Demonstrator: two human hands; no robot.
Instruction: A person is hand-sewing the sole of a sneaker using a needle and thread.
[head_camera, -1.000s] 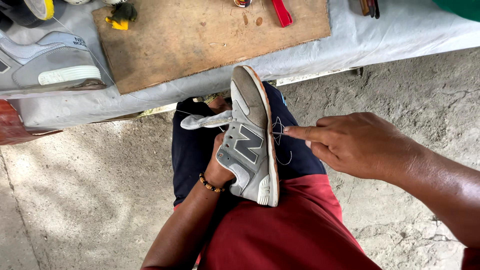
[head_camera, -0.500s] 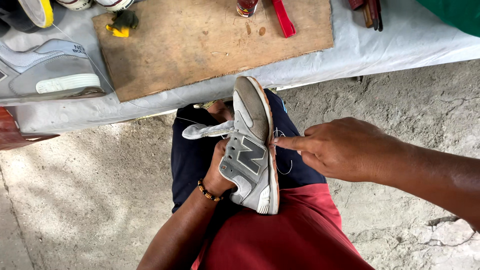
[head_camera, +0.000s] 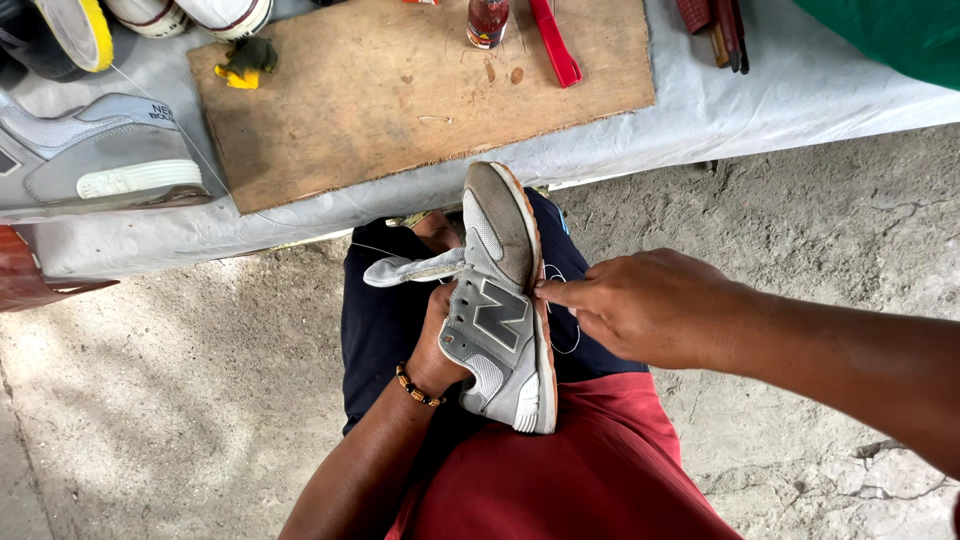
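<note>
Head view: left hand (head_camera: 437, 345) grips grey suede sneaker (head_camera: 500, 300); right hand (head_camera: 640, 305) pinches thin thread (head_camera: 560, 345), which might snap if yanked.

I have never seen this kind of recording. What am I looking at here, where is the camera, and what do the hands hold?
There is no machine here. A person wears a camera on the head, so the one picture looks down at their own two hands and lap. The left hand is inside a grey sneaker and holds it on its side on the knee. The right hand pinches at the edge of the sole, where a thin thread loops out; I cannot see a needle. Ahead is a table with a pale cover. On it lie a wooden board, a small bottle, a red tool and another grey shoe. The ground is bare concrete.
</note>
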